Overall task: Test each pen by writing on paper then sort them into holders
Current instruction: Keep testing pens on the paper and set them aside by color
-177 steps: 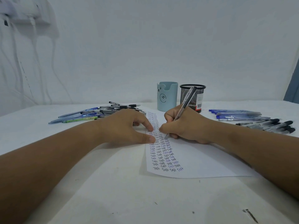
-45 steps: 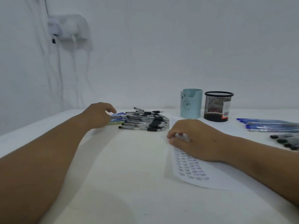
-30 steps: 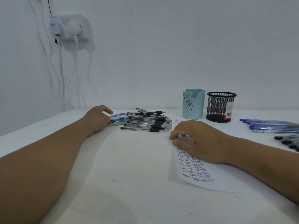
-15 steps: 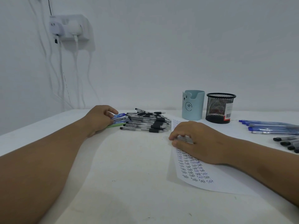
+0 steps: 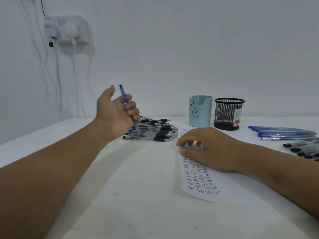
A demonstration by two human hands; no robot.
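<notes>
Lifting a blue-capped clear plastic pen (image 5: 128,109) above the heap of untested clear pens (image 5: 153,131), the left hand (image 5: 115,112) curls its fingers around the barrel while the right hand (image 5: 207,149) rests loosely curled, holding nothing, on the white sheet of paper (image 5: 205,185) covered in written trials. A clean handover to the writing hand, tip down, would likely serve best before the light blue bear-face holder (image 5: 200,111) or black mesh holder (image 5: 228,113).

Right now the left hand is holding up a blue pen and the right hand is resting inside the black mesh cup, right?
Not quite. The right hand rests on the paper, not in the black mesh cup, as the head view shows. The left hand does hold up the blue pen.
</notes>
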